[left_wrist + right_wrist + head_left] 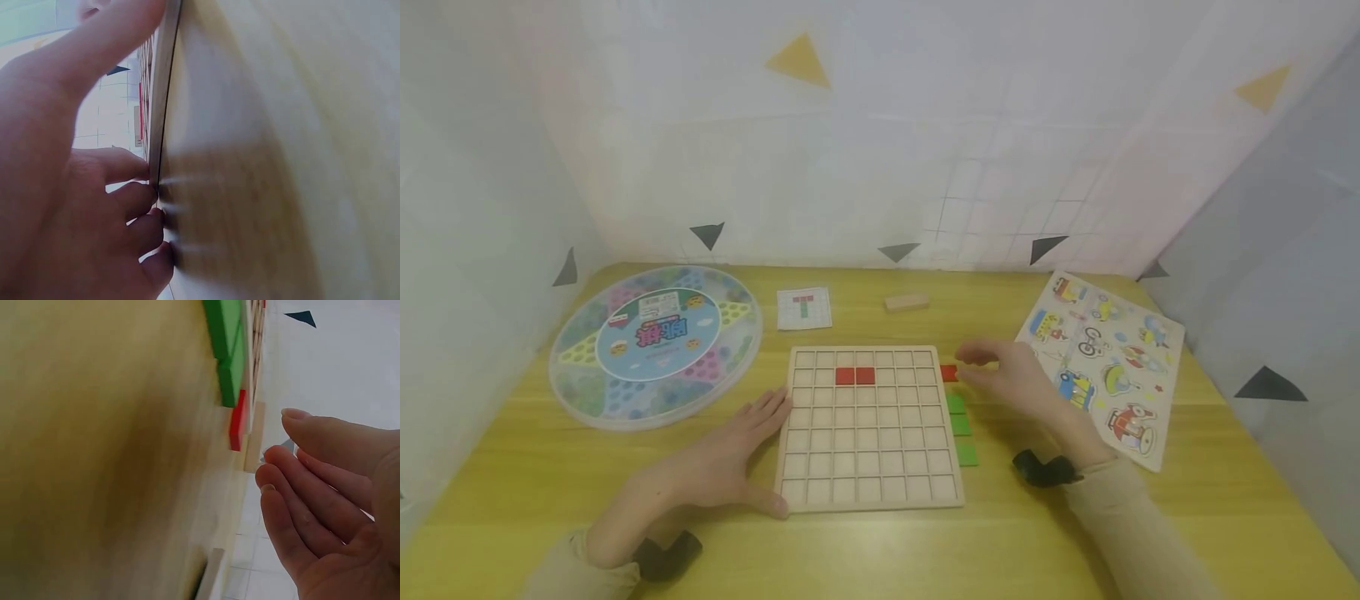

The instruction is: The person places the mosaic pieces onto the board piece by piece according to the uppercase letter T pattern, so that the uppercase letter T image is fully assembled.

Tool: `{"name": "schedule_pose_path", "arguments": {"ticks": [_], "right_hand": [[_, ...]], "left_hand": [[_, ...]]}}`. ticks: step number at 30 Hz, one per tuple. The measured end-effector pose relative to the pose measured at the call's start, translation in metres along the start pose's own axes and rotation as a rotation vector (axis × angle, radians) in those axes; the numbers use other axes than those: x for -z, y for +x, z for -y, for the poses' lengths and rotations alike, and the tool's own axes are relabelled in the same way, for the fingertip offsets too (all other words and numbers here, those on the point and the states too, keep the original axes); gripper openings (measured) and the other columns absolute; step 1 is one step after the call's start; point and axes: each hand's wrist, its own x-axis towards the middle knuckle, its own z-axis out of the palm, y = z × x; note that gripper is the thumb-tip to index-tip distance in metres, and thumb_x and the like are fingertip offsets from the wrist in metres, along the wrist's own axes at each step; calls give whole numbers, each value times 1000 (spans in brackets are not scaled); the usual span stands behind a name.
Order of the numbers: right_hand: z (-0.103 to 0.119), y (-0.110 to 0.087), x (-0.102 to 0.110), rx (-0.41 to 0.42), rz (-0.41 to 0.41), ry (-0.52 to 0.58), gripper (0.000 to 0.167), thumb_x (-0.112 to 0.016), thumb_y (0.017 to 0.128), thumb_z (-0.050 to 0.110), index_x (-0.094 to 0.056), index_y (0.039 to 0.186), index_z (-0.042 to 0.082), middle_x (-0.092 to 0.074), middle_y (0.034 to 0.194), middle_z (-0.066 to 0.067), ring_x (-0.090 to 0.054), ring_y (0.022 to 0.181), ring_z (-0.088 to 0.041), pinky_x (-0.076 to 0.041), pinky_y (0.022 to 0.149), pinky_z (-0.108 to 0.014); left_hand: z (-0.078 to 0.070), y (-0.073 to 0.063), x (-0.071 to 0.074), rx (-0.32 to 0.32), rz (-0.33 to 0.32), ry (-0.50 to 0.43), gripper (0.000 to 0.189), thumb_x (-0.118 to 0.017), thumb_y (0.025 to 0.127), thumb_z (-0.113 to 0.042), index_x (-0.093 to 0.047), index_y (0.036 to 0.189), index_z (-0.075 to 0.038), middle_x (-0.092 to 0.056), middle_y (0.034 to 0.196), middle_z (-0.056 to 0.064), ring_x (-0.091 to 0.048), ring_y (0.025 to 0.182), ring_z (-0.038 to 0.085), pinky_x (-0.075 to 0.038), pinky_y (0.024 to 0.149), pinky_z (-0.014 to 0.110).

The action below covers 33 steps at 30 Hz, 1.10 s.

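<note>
A square wooden grid board (868, 462) lies on the table, with two red square tiles (855, 376) side by side in its second row from the far edge. My left hand (718, 462) rests along the board's left side. Its fingertips touch the far part of that edge, the thumb the near corner; the left wrist view shows them at the rim (164, 81). Just off the right side lies a loose red tile (948, 373). Close to it is my right hand (1015, 379), thumb and fingers apart with nothing between them (236, 425). Several green tiles (962, 426) lie nearer along that side.
Behind the board are a small pattern card (805, 309) with a red and green T and a wooden block (906, 302). A round board game (658, 342) in a clear cover stands at left. At right, a picture puzzle board (1105, 358) lies partly behind my right hand.
</note>
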Motion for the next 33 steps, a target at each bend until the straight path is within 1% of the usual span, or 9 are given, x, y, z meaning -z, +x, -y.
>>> {"name": "schedule_pose_path", "arguments": {"ticks": [4, 9, 13, 19, 23, 28, 33], "right_hand": [[2, 0, -4, -18, 9, 23, 30, -78, 88, 24, -72, 116, 14, -73, 113, 1, -66, 109, -20, -54, 95, -44], [4, 0, -7, -6, 8, 32, 34, -79, 87, 24, -72, 117, 12, -73, 113, 0, -66, 109, -21, -54, 95, -45], [1, 0, -9, -7, 4, 19, 34, -79, 86, 22, -72, 118, 11, -73, 114, -2, -67, 109, -22, -54, 96, -45], [-6, 2, -12, -11, 4, 5, 33, -80, 85, 19, -72, 117, 13, -73, 113, -1, -67, 109, -21, -53, 98, -45], [-8, 2, -15, -8, 0, 3, 34, -79, 85, 16, -71, 118, 12, -73, 113, -3, -67, 109, -23, -52, 99, -46], [-6, 2, -17, 3, -13, -2, 33, -79, 85, 15, -71, 116, 8, -74, 110, -5, -68, 105, -25, -54, 96, -46], [-5, 2, -18, 4, -24, -33, 31, -80, 84, 16, -72, 113, 8, -75, 107, -4, -69, 102, -23, -55, 94, -45]], "left_hand": [[1, 0, 0, 0, -1, 5, 130, -74, 67, -75, -15, 160, -6, -2, 168, 11, -5, 154, 38, -14, 123, 56], [2, 1, -1, 8, -1, 5, 131, -73, 66, -76, -14, 160, -7, -1, 168, 11, -4, 154, 38, -14, 123, 57], [2, 0, -1, 13, 0, -7, 131, -73, 66, -75, -14, 161, -7, -1, 169, 11, -4, 154, 38, -14, 123, 58], [1, 0, 0, 14, 1, -15, 131, -74, 66, -75, -14, 161, -7, -1, 169, 10, -4, 154, 38, -14, 122, 58], [1, 0, 0, 18, 2, -12, 131, -74, 66, -75, -14, 161, -7, -1, 169, 10, -4, 154, 39, -14, 122, 59], [0, 0, 0, 20, 2, -14, 130, -74, 67, -74, -14, 161, -7, -2, 168, 11, -4, 154, 39, -13, 122, 58], [0, 0, 1, 21, 6, -14, 130, -75, 67, -74, -14, 161, -7, -2, 168, 11, -3, 154, 38, -13, 123, 58]]}}
